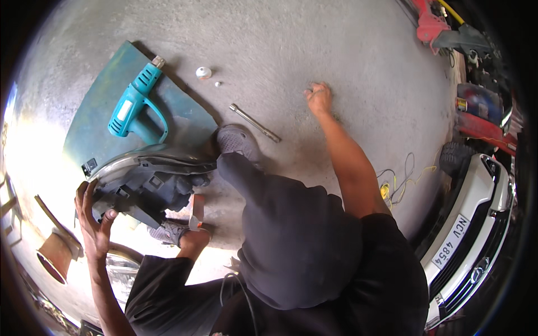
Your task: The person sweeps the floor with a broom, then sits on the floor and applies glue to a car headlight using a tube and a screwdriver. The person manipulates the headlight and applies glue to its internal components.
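Observation:
A car headlight (pixel 151 187) with a black plastic housing stands at the left. My left hand (pixel 94 215) grips its left end, thumb on the near side and fingers around the far edge. Out to the right, my right hand (pixel 319 98) is low over the concrete floor with its fingers curled in; whether something small is in them is hidden. A teal heat gun (pixel 134 106) lies on a dark green panel (pixel 188 109) beyond the headlight. Between the panel and my right hand lies a metal socket wrench (pixel 255 122).
A small white round container (pixel 203 73) and a tiny white piece (pixel 218 84) are on the floor. An orange-and-white box (pixel 196 211) is beside the headlight. A white car front (pixel 465 235), loose cables (pixel 400 182) and red equipment (pixel 431 25) line the right; a brown cylinder (pixel 54 257) is lower left.

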Motion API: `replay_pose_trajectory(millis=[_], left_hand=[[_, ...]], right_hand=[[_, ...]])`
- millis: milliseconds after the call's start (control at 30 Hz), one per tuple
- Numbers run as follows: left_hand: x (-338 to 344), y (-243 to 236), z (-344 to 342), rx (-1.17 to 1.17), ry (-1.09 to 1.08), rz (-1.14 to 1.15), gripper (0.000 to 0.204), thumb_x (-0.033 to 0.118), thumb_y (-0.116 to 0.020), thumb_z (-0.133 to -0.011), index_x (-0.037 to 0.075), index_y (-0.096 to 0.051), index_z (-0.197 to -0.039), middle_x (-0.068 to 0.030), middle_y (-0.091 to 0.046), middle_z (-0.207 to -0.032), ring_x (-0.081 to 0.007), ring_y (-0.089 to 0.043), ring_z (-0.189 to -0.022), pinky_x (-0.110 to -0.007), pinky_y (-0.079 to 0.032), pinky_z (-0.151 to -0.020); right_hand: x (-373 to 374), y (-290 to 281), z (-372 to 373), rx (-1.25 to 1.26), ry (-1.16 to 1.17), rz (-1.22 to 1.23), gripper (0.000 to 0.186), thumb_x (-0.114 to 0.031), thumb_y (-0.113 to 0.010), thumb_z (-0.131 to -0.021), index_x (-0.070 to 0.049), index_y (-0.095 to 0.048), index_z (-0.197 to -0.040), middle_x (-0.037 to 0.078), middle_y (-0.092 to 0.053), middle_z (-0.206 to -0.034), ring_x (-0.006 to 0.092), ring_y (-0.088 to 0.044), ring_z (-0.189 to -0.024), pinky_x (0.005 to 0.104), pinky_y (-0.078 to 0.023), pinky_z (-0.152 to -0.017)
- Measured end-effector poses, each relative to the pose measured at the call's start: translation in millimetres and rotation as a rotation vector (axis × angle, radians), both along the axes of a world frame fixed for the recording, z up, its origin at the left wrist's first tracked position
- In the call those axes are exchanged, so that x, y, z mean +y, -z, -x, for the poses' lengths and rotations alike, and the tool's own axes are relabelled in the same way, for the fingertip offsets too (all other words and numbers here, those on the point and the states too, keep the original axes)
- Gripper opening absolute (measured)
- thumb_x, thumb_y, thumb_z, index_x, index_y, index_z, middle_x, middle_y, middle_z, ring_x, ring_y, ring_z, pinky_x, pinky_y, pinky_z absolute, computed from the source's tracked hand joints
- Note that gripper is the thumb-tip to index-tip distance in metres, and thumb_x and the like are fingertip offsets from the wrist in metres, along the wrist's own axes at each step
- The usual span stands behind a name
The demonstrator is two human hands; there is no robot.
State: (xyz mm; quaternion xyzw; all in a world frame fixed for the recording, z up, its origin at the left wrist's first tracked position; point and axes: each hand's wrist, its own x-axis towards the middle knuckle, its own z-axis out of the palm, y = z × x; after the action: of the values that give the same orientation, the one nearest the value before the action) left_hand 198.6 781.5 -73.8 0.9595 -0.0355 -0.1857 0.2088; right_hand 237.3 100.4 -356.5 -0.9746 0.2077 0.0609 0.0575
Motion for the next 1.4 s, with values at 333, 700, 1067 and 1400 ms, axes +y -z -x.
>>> replay_pose_trajectory(millis=[333, 700, 1067, 1400], left_hand=[[-6.2, 0.2, -0.6, -0.01, -0.028, -0.02, 0.104, 0.081, -0.068, -0.086, 0.005, -0.055, -0.155, -0.0221, -0.05, -0.153, -0.041, -0.051, -0.142, -0.059, -0.042, -0.115], [-7.6, -12.3, 3.0, -0.007, -0.08, -0.025, 0.109, 0.083, -0.07, -0.082, 0.001, -0.058, -0.152, -0.0236, -0.052, -0.153, -0.0426, -0.058, -0.137, -0.057, -0.045, -0.113], [-8.7, 2.6, -8.3, -0.079, -0.025, -0.009, 0.104, 0.082, -0.072, -0.08, 0.003, -0.06, -0.148, -0.023, -0.053, -0.146, -0.0432, -0.049, -0.137, -0.058, -0.041, -0.116], [-9.0, 11.4, -0.9, -0.219, -0.023, -0.004, 0.095, 0.073, -0.076, -0.081, 0.001, -0.064, -0.142, -0.0218, -0.056, -0.14, -0.0421, -0.051, -0.132, -0.056, -0.041, -0.114]], right_hand=[[38.6, -2.2, -29.1, 0.018, 0.015, 0.048, 0.034, -0.026, -0.079, -0.098, 0.005, -0.071, -0.087, 0.021, -0.068, -0.108, 0.0387, -0.063, -0.109, 0.0507, -0.054, -0.098], [32.5, 27.3, -41.8, -0.043, 0.391, -0.417, 0.026, -0.016, -0.066, -0.102, 0.005, -0.064, -0.087, 0.021, -0.068, -0.09, 0.0384, -0.067, -0.086, 0.052, -0.052, -0.085], [71.0, -55.4, -32.0, -0.105, -0.146, -0.364, 0.036, -0.025, -0.077, -0.1, 0.01, -0.077, -0.111, 0.023, -0.078, -0.112, 0.0349, -0.075, -0.102, 0.0432, -0.058, -0.093], [370.3, -245.0, -70.4, -0.066, -1.008, -1.146, 0.008, -0.004, -0.075, -0.094, 0.004, -0.075, -0.096, 0.008, -0.071, -0.097, 0.0176, -0.066, -0.088, 0.0309, -0.051, -0.08]])
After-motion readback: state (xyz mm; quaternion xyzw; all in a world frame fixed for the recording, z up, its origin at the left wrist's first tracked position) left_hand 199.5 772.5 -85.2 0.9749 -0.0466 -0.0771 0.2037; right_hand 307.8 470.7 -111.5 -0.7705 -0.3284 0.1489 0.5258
